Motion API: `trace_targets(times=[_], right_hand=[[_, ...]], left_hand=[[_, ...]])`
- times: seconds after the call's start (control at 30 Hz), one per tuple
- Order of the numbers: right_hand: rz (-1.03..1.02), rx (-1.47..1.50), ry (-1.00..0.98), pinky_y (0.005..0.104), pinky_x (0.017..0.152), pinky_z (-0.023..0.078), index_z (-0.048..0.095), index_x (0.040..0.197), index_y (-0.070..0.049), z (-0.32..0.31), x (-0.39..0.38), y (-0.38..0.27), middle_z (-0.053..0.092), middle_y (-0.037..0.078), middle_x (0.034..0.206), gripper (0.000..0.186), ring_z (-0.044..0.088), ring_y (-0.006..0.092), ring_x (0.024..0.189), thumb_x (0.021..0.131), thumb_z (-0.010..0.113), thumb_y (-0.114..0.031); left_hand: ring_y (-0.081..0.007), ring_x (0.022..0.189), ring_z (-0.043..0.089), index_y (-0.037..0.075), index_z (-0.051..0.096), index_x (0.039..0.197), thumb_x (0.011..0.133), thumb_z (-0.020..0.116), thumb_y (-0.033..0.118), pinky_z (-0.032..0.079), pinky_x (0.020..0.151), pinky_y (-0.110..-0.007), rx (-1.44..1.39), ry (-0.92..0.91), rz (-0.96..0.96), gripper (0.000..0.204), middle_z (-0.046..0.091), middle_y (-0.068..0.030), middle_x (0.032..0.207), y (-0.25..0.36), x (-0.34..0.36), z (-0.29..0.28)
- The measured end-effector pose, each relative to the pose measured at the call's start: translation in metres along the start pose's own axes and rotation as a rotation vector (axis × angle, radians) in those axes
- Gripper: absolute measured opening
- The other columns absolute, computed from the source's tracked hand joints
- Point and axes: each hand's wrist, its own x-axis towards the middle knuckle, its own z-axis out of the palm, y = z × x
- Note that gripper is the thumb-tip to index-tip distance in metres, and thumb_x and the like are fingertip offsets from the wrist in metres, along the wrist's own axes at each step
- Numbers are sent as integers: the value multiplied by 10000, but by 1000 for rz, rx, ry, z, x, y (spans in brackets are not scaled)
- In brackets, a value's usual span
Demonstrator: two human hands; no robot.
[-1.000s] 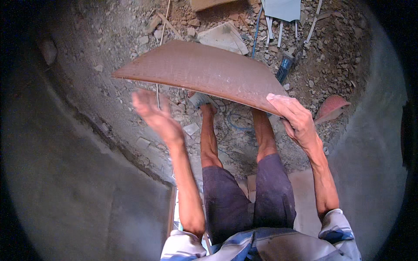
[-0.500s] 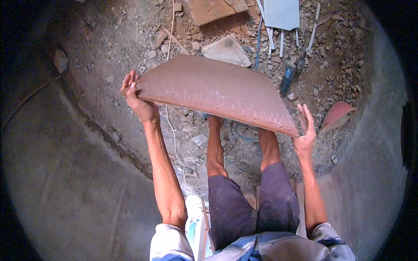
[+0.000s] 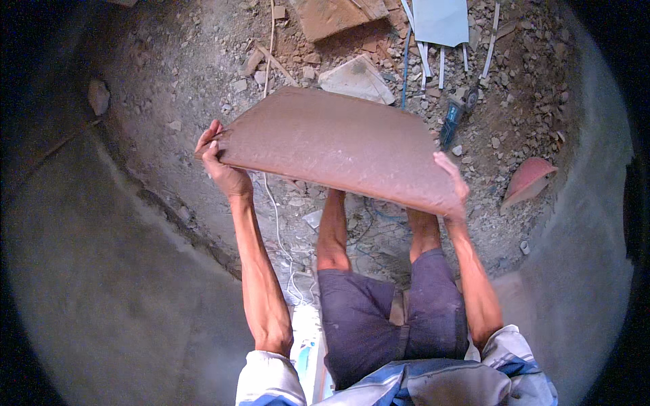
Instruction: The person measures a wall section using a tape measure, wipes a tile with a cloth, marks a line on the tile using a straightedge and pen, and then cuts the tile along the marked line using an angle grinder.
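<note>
Our right hand [image 3: 454,191] has shifted inward, fingers now over the brown panel's [image 3: 335,145] right edge.
Our left hand [image 3: 229,177] grips the opposite corner; our right grasps its end, thumb hidden. We likely hold both ends to balance its width, so it spans between our hands, above the rubble [image 3: 298,233].
</note>
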Motion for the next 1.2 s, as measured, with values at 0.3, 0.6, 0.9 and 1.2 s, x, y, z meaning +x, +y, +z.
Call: trace_targets(times=[0.3,0.6,0.9,1.2], right_hand=[[-123,18,143,343,939,537,647,1215,-9,8,118,2,721,94,1106,275,673,190,1039,1054,624,-230],[-57,-98,411,383,919,505,605,1169,-8,45,169,4,706,118,1045,191,666,257,1005,1011,657,-101],[14,-199,248,432,902,544,620,1353,-1,29,347,65,693,200,1172,653,665,300,1062,979,664,-534],[94,-248,-244,497,1136,409,479,1473,44,59,471,149,464,294,1496,832,486,398,1379,939,701,-554]], left_hand=[[-216,1110,600,96,508,1273,1031,470,477,461,971,-501,159,103,-206,453,645,-94,1230,20,65,16],[-207,1217,526,44,566,1296,1056,477,606,388,1057,-387,196,-181,207,617,596,-83,1275,-27,118,-8],[-175,877,620,-9,674,1138,995,686,489,496,772,-317,420,-190,236,517,692,-95,1048,-62,232,81],[-168,733,650,39,677,1116,874,731,663,548,630,-310,797,-181,-59,672,621,-55,887,-186,321,80]])
